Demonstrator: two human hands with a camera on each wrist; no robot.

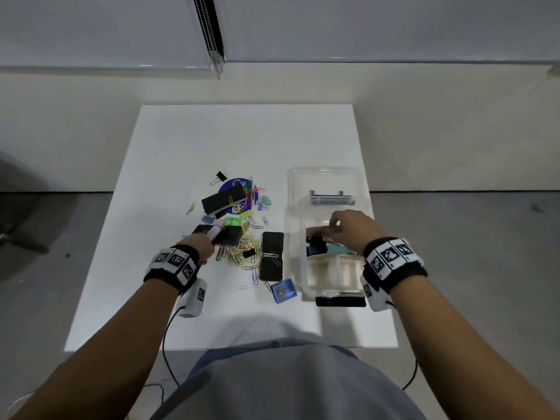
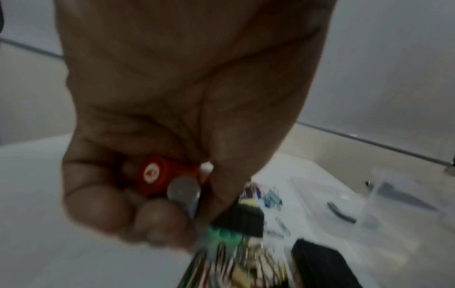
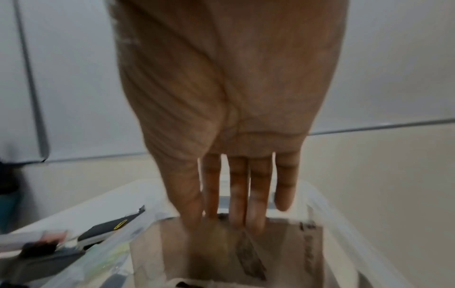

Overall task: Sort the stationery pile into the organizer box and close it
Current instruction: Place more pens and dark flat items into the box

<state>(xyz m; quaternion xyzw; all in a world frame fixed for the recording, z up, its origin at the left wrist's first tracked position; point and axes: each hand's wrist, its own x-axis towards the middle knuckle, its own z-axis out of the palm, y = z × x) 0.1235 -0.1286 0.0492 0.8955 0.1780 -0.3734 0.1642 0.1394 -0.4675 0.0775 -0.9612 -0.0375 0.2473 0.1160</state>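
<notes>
Organizer box: we see the clear box on the right side of the white table, lid open at the far end, so we can drop things in from above.
Stationery pile: it lies left of the box, near the middle of the table, so most of the sorting is not done, we think.
Right hand: we hold it over the box with fingers straight and a little apart, pointing down into a brown card part. It holds nothing that we can see. We think it is putting things in place down there.
Left hand: our fingers curl tight around small round sticks, one with a red end and one with a gray end. We hold a bunch so we can carry many at once, we guess.
Black blocks: some lie flat in and beside the pile.
Hard to see: both wrist views are blurry. We cannot tell what the sticks are, or how many. The things deep in the box are dim, and our right fingertips hide the spot they reach for.
</notes>
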